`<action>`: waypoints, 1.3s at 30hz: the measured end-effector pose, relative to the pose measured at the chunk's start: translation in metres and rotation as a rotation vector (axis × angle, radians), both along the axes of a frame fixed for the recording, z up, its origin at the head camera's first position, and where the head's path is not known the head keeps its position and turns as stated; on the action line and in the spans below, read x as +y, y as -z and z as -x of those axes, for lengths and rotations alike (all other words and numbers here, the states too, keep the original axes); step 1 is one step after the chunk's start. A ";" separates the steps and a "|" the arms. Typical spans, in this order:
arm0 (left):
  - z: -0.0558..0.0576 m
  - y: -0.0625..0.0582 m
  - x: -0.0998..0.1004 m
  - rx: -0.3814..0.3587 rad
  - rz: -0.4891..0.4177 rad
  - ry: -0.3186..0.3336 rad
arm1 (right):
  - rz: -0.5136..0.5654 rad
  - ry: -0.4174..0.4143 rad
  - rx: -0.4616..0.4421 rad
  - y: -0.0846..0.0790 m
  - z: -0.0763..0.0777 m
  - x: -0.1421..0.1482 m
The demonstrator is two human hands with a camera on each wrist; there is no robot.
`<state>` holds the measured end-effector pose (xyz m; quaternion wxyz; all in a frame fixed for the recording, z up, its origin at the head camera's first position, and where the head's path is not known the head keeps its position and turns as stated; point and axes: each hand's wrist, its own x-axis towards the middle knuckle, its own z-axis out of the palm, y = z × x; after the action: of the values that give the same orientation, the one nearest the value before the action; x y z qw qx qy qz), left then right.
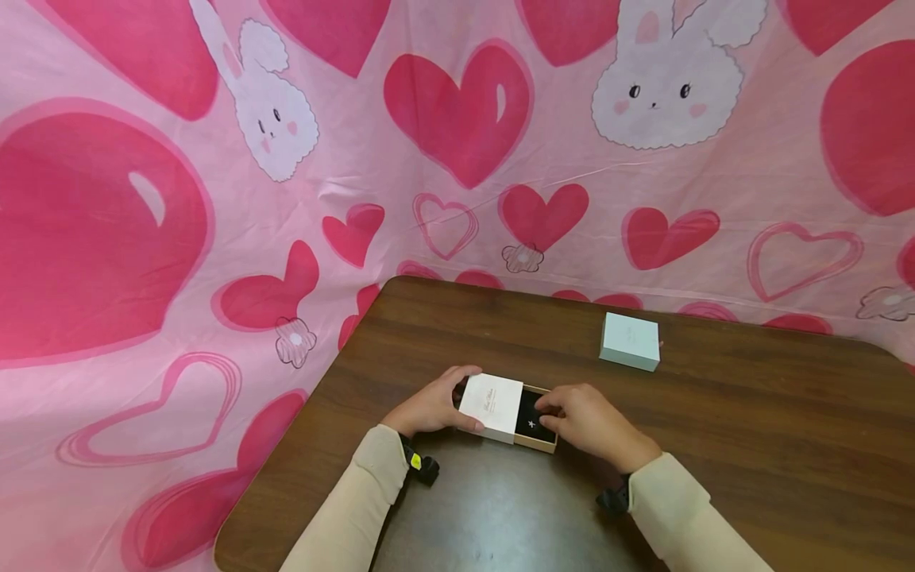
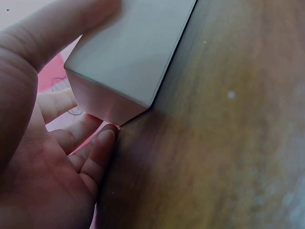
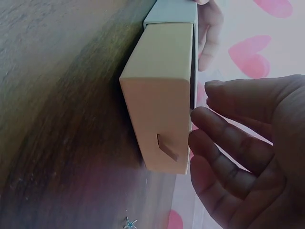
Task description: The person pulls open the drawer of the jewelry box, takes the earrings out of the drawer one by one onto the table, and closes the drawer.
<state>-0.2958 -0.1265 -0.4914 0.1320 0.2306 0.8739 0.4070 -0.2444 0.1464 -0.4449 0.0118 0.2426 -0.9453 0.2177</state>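
Left hand grips the white sleeve of a small box in the lower middle of the head view, thumb along its near side and fingers at its far side. Right hand has bent fingers with their tips at the drawer, which sticks out of the sleeve's right end; whether they pinch anything, I cannot tell. On the drawer's black lining lies a small star-shaped piece, just beside the right thumb. A short tab shows on the drawer's front. Farther out, right of centre, a pale mint box sits on the brown wooden table. Pink cloth with hearts and rabbits fills the upper frame.
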 end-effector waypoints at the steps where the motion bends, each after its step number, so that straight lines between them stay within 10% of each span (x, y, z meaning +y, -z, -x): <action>1: 0.000 0.000 0.000 0.001 0.001 0.001 | -0.001 0.000 -0.001 0.000 0.000 0.000; 39: -0.001 -0.003 0.000 -0.025 -0.008 -0.001 | -0.107 0.003 -0.006 0.006 0.001 -0.014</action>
<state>-0.2945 -0.1266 -0.4882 0.1419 0.2254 0.8707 0.4134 -0.2456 0.1323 -0.4509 -0.0035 0.2411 -0.9559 0.1677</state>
